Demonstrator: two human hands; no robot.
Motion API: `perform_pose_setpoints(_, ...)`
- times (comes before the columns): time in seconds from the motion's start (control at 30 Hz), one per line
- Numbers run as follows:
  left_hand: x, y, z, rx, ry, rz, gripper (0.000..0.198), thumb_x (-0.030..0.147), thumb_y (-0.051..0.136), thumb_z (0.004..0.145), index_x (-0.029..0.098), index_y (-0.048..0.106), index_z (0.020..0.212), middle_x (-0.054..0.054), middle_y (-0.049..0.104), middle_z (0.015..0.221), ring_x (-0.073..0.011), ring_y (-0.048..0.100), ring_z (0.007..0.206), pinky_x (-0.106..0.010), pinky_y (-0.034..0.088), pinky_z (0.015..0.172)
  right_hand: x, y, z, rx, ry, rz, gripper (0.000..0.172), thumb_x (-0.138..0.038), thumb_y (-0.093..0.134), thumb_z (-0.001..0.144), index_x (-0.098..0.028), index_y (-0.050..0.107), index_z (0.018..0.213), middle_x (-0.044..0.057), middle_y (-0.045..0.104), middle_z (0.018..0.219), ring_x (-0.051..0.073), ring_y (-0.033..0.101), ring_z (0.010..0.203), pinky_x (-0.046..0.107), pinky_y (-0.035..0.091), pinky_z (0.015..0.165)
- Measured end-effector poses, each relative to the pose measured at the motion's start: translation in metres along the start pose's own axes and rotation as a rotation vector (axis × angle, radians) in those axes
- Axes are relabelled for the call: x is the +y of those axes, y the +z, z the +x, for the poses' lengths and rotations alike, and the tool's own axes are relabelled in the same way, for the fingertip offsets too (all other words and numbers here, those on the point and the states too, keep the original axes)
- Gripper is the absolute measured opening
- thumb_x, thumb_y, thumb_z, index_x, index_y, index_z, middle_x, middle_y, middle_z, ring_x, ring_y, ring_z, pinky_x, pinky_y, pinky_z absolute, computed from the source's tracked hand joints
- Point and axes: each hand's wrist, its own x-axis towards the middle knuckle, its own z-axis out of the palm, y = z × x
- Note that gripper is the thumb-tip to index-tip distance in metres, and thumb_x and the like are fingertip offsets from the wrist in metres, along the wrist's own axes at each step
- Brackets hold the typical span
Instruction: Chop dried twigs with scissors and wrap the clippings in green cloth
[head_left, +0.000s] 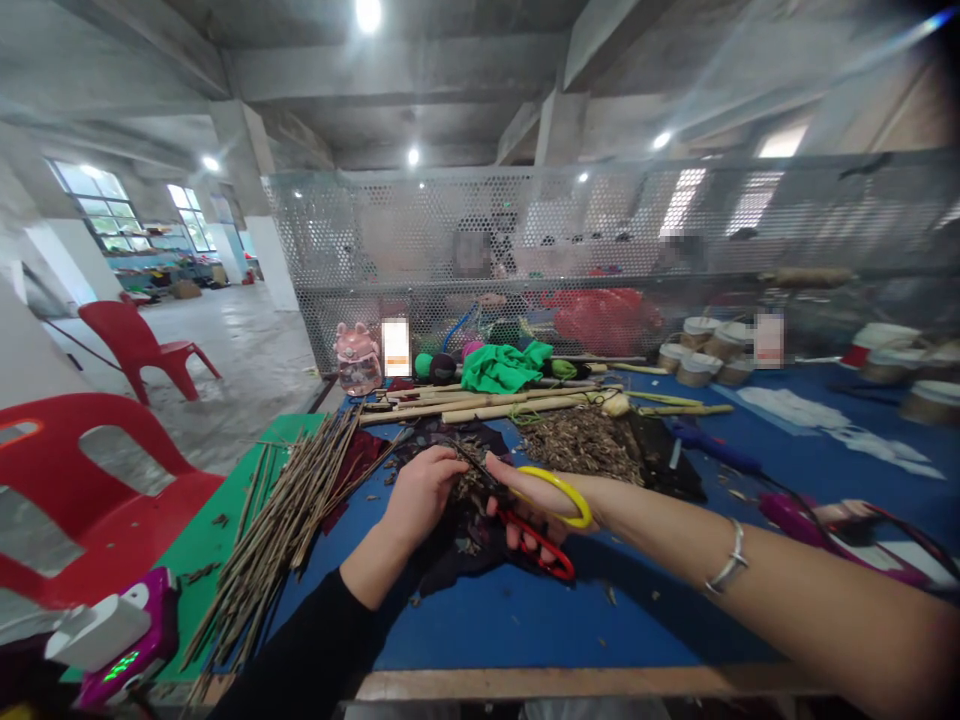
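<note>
The left hand [424,490] and right hand [538,512] nearly meet over a rumpled dark patterned cloth [461,572] strewn with small brown cut pieces. The left fingers are drawn together at the tips, but I cannot tell whether they grip a thin stick. The right hand is wrapped around a pair of scissors with one yellow and one red handle loop [566,484], blades toward the left fingertips; whether the blades are parted is unclear.

That closeness is the chief risk: a squeeze of the handles could nick a left fingertip. A fold of cloth could also be caught between the blades, since it lies right beneath them, and a tug on it could scatter the pieces.

The left wrist bends inward from a black sleeve [322,620]; the right forearm, bare with a silver bracelet [726,562], slants in low from the right, thumb uppermost.

Just beyond the hands, to the right, is a heap of chopped brown bits [585,445]. To the left, a loose sheaf of thin brown sticks [292,510] lies across the blue tabletop [465,640] and a green surface [196,545]; ends overhanging the near edge could be knocked by the left arm.
</note>
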Motion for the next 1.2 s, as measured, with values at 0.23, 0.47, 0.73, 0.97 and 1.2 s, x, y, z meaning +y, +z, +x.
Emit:
perform_pose_setpoints(0.23, -0.004, 0.003, 0.001, -0.071, -0.074, -0.024, 0.025, 0.011, 0.046, 0.079, 0.020, 0.067, 0.088, -0.004, 0.063, 0.090, -0.0120, 0.058, 0.081, -0.022, 0.047, 0.075, 0.007, 0.000, 0.020, 0.050, -0.037, -0.092, 0.077, -0.084, 0.012, 0.064, -0.018, 0.053, 0.075, -0.004, 0.039, 0.042, 0.007, 0.034, 0.031, 0.022, 0.037, 0.033)
perform_pose_setpoints(0.47, -0.015, 0.017, -0.001, -0.146, -0.113, 0.001, 0.028, 0.004, 0.046, 0.073, 0.017, 0.068, 0.084, -0.005, 0.064, 0.085, -0.0138, 0.059, 0.079, -0.024, 0.047, 0.075, 0.019, 0.000, 0.037, 0.252, -0.101, -0.335, 0.072, -0.080, 0.023, 0.068, -0.018, 0.057, 0.069, -0.002, 0.039, 0.036, 0.010, 0.035, 0.030, 0.022, 0.031, 0.033)
perform_pose_setpoints(0.73, -0.013, 0.012, 0.001, -0.044, -0.126, -0.071, 0.027, 0.002, 0.050, 0.070, 0.017, 0.067, 0.083, -0.003, 0.064, 0.086, -0.0125, 0.058, 0.081, -0.024, 0.046, 0.078, 0.022, -0.001, 0.032, 0.324, -0.380, -0.412, 0.061, -0.074, 0.035, 0.069, -0.017, 0.056, 0.061, -0.004, 0.039, 0.039, 0.008, 0.033, 0.035, 0.021, 0.028, 0.037)
perform_pose_setpoints(0.97, -0.004, 0.008, 0.001, -0.117, -0.048, -0.104, 0.028, 0.002, 0.048, 0.071, 0.018, 0.067, 0.084, -0.004, 0.063, 0.086, -0.0127, 0.058, 0.081, -0.023, 0.045, 0.075, 0.000, 0.003, 0.026, 0.253, -0.025, -0.325, 0.073, -0.087, 0.027, 0.057, -0.019, 0.053, 0.068, -0.003, 0.040, 0.036, 0.013, 0.038, 0.027, 0.026, 0.031, 0.032)
perform_pose_setpoints(1.2, -0.011, 0.011, 0.001, -0.158, -0.074, -0.084, 0.021, 0.004, 0.054, 0.069, 0.017, 0.068, 0.078, -0.004, 0.066, 0.081, -0.0140, 0.059, 0.078, -0.024, 0.045, 0.075, 0.014, 0.006, 0.035, 0.303, -0.325, -0.598, 0.071, -0.079, 0.016, 0.071, -0.016, 0.042, 0.050, -0.003, 0.031, 0.039, 0.007, 0.031, 0.036, 0.021, 0.024, 0.037)
